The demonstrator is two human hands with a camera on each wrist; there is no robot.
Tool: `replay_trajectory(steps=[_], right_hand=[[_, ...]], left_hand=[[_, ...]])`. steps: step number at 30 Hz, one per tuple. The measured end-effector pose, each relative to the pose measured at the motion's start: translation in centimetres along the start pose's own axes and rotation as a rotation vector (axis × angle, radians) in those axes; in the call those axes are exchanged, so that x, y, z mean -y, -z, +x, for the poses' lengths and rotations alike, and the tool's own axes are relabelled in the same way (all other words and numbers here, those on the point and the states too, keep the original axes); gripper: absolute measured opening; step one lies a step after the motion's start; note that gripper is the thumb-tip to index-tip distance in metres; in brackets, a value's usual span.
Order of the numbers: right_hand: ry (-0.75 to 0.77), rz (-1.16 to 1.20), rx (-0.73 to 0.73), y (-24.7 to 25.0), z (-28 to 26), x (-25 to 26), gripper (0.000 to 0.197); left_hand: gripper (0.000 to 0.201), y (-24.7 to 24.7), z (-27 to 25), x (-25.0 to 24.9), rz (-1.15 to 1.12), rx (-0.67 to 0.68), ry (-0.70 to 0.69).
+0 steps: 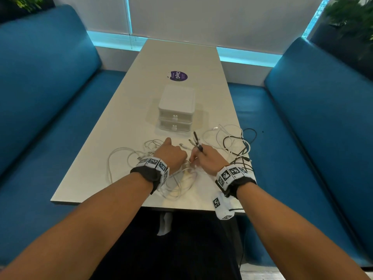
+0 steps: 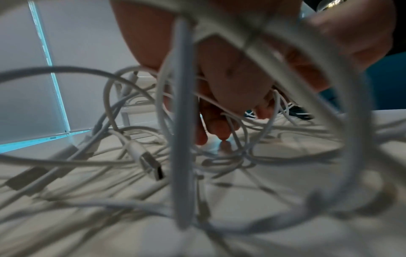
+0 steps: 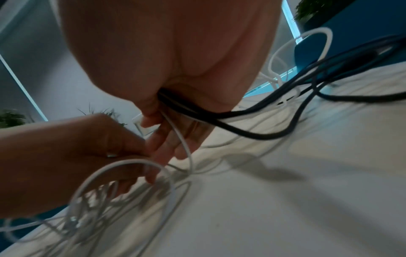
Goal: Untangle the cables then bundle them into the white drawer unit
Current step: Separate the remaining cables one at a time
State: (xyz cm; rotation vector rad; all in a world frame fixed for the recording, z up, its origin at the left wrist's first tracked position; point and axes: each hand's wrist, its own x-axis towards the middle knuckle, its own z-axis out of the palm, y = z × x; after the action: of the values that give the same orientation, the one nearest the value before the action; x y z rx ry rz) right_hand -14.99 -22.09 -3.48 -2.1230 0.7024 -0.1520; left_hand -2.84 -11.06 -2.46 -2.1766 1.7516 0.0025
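Observation:
A tangle of white cables (image 1: pixel 129 156) lies on the near part of the table, and a mixed loop of white and black cables (image 1: pixel 236 142) lies to the right. My left hand (image 1: pixel 175 156) is curled into a fist over the white cables and grips several strands (image 2: pixel 182 104); a USB plug (image 2: pixel 151 165) lies loose below it. My right hand (image 1: pixel 198 155) holds the black cable (image 3: pixel 219 118), whose plugs (image 1: pixel 195 139) stick up past the fingers, and a thin white strand (image 3: pixel 182 140) runs through the same fingers. The white drawer unit (image 1: pixel 176 110) stands just beyond both hands with its two drawers closed.
The beige table (image 1: pixel 113 122) is long and narrow, with a purple round sticker (image 1: pixel 178 76) behind the drawer unit. Blue bench seats (image 1: pixel 50 98) flank it on both sides. Some black cable hangs over the table's right edge (image 1: pixel 251 134).

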Motion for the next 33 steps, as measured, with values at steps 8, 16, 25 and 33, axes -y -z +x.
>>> replay_trajectory(steps=[8,16,25,33], right_hand=[[-0.051,0.312,0.002,-0.9,0.2,-0.3,0.026],[-0.063,0.339,-0.020,-0.2,0.3,0.1,0.028],[-0.018,-0.216,0.074,0.5,-0.2,-0.3,0.024],[0.021,-0.844,0.034,1.8,-0.1,-1.6,0.024]], left_hand=[[0.019,-0.7,0.0,0.7,0.001,-0.037,0.003],[0.021,-2.1,0.5,0.8,0.027,-0.112,-0.057],[0.020,-2.3,0.3,1.0,0.104,-0.124,-0.122],[0.024,-1.0,-0.7,1.3,0.150,-0.117,-0.111]])
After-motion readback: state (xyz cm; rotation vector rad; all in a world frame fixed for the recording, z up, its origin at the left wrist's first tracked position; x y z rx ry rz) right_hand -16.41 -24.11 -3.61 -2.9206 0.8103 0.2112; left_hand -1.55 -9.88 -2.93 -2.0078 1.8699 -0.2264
